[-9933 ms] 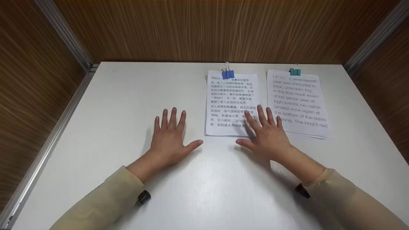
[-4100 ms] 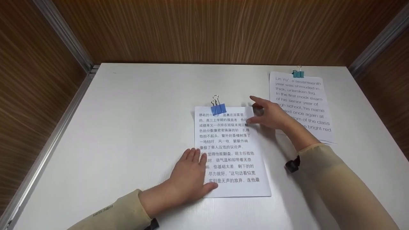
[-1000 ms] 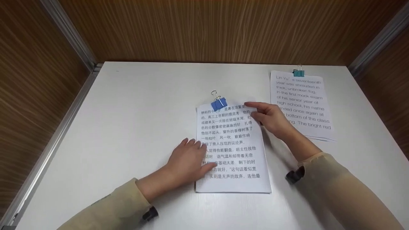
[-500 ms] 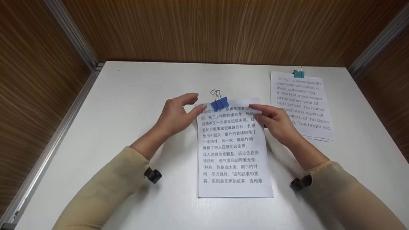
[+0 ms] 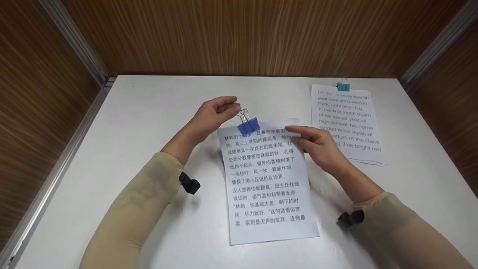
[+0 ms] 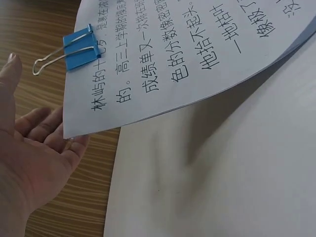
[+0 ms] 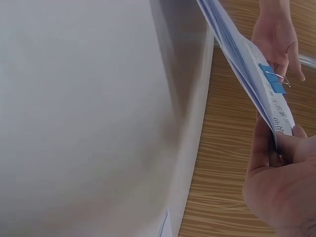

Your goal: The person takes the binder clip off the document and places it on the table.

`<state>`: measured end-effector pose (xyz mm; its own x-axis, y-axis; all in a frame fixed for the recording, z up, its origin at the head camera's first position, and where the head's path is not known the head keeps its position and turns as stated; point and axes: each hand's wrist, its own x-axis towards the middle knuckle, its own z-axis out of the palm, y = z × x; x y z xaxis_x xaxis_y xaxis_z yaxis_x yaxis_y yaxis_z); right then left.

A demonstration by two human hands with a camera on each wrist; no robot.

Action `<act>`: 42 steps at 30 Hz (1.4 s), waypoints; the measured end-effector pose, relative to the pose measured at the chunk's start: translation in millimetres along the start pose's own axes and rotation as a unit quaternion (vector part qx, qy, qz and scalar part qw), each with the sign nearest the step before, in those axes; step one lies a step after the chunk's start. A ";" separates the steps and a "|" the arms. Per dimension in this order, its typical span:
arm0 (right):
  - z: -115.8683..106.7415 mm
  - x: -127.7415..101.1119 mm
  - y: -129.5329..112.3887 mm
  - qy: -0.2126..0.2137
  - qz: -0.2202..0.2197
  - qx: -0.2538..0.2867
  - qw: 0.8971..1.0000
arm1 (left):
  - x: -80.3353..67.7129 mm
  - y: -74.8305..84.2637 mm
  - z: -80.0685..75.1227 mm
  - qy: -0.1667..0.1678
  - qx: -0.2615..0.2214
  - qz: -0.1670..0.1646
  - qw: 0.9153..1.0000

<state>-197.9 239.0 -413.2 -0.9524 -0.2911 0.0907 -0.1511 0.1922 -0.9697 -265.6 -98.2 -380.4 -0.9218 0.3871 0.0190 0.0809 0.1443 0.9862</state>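
A stack of white sheets with Chinese print (image 5: 267,179) lies on the white table (image 5: 149,112), held together at its top by a blue binder clip (image 5: 248,126). My right hand (image 5: 293,133) pinches the stack's upper right corner and holds that end off the table; the right wrist view shows the raised stack (image 7: 247,74) edge-on between thumb and fingers (image 7: 284,143). My left hand (image 5: 233,104) hovers just left of the clip's wire handles, fingers loosely bent. In the left wrist view its palm (image 6: 34,163) is under the raised corner, the clip (image 6: 79,47) close above it.
A second stack with English print (image 5: 347,123) lies at the back right under a teal clip (image 5: 343,86). Wood-grain walls (image 5: 242,37) with metal corner strips close the table in on three sides.
My left hand left the stack's lower left edge and rose to the blue clip. My right hand pinched the upper right corner and lifted the top end, which turned slightly.
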 end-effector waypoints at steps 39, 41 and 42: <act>3.6 -1.6 4.1 -0.016 0.005 0.016 1.000 | 7.1 -11.7 4.5 0.019 -0.086 -0.009 0.996; 3.6 -0.7 4.2 -0.018 0.004 0.015 1.000 | 7.5 -10.6 4.8 0.026 -0.085 -0.002 0.996; 3.5 -0.2 4.4 -0.018 0.004 0.015 1.000 | 7.9 -9.8 4.7 0.032 -0.088 0.001 0.996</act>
<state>-197.4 236.6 -418.3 -0.9435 -0.3226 0.0758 -0.1355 0.1667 -0.9766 -271.9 -92.3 -390.7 -0.9442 0.3283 0.0250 0.0195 -0.0199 0.9996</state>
